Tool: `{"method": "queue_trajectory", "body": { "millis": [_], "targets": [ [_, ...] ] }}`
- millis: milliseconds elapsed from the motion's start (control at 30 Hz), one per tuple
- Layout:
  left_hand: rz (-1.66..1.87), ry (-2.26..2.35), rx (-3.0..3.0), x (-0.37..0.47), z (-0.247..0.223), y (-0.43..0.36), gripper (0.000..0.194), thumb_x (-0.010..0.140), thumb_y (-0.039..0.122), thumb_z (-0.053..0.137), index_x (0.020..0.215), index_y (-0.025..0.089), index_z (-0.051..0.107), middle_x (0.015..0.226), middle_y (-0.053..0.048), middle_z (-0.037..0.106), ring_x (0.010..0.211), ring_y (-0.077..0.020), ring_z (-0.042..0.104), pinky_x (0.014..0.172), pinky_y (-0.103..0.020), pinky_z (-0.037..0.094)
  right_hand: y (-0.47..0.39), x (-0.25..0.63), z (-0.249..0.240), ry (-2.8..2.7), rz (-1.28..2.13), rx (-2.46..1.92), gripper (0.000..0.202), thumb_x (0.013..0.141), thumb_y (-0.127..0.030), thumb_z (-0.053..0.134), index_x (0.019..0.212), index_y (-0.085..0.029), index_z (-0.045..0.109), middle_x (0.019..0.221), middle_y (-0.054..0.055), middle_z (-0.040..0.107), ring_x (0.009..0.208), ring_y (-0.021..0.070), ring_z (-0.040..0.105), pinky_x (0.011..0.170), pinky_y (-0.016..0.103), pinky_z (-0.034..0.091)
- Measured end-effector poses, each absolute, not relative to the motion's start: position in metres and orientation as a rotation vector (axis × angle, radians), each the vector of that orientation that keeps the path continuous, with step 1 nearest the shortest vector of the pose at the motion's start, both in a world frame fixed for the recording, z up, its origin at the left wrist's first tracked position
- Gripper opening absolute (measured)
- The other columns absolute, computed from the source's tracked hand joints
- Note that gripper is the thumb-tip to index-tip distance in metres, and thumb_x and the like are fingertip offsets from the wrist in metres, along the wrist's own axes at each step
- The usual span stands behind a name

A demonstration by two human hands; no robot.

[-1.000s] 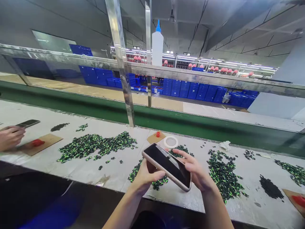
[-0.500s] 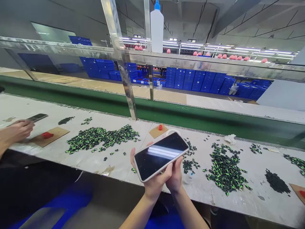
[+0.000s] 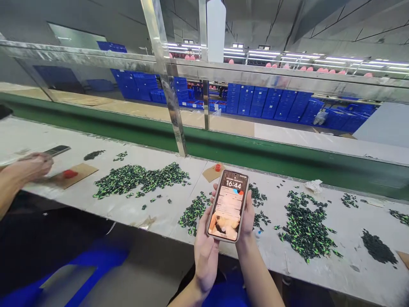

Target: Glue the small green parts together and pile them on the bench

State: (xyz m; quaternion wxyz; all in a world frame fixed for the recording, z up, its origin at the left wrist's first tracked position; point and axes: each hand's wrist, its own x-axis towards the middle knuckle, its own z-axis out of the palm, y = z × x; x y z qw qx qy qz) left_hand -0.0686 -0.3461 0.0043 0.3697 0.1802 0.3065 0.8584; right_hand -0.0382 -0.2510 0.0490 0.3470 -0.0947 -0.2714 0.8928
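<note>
A smartphone in a pale case is held upright above the front of the workbench, its screen lit and reading 16:44. My left hand is closed round its left and lower edge, with fingertips showing on the far side. Along the right edge, my right hand grips the phone too. Left of the phone lies a pile of small black-and-green parts, partly covered by my left hand. More small dark parts lie just right of the phone.
A larger pile of black-and-green parts lies left, another right, beside black pieces. A red cap-like item sits on cardboard behind the phone. At far left are a co-worker's hands. A metal post rises behind the bench.
The phone has turned from sideways to upright, and its dark screen has lit up. My hands have shifted to its two sides. The view has tilted down slightly.
</note>
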Motion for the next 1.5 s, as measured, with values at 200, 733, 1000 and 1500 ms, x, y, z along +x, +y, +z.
{"method": "queue_trajectory", "body": {
  "millis": [200, 733, 1000, 1500],
  "targets": [
    [2.134, 0.86, 0.394, -0.077, 0.008, -0.346, 0.059, 0.074, 0.037, 0.066, 0.13, 0.02, 0.055, 0.138, -0.013, 0.054, 0.132, -0.0315, 0.044, 0.099, -0.036, 0.048, -0.249, -0.04, 0.044, -0.706, 2.343, -0.254, 0.065, 0.086, -0.065, 0.038, 0.126, -0.017, 0.056, 0.115, 0.014, 0.068, 0.103, 0.0272, 0.065, 0.09, 0.047, 0.051],
    [1.625, 0.961, 0.412, -0.132, 0.041, -0.335, 0.038, 0.052, 0.025, 0.084, 0.086, 0.01, 0.075, 0.08, -0.011, 0.076, 0.074, -0.0261, 0.072, 0.068, -0.032, 0.056, -0.252, -0.043, 0.036, -0.807, 2.415, -0.326, 0.063, 0.084, -0.064, 0.039, 0.119, -0.016, 0.06, 0.118, 0.015, 0.066, 0.11, 0.0283, 0.062, 0.097, 0.049, 0.046],
    [1.618, 1.065, 0.319, -0.13, 0.035, -0.323, 0.038, 0.053, 0.04, 0.085, 0.069, 0.008, 0.074, 0.067, -0.011, 0.075, 0.064, -0.0224, 0.07, 0.059, -0.027, 0.053, -0.252, -0.039, 0.034, -0.876, 2.387, -0.327, 0.056, 0.085, -0.059, 0.044, 0.115, -0.015, 0.064, 0.114, 0.013, 0.069, 0.114, 0.0284, 0.06, 0.099, 0.049, 0.045],
    [1.596, 1.002, 0.357, -0.131, 0.04, -0.331, 0.036, 0.053, 0.039, 0.084, 0.066, 0.008, 0.071, 0.056, -0.006, 0.069, 0.049, -0.0152, 0.064, 0.047, -0.021, 0.047, -0.252, -0.038, 0.04, -0.843, 2.394, -0.31, 0.06, 0.087, -0.058, 0.036, 0.123, -0.015, 0.058, 0.119, 0.014, 0.067, 0.113, 0.028, 0.061, 0.098, 0.05, 0.045]
  ]
}}
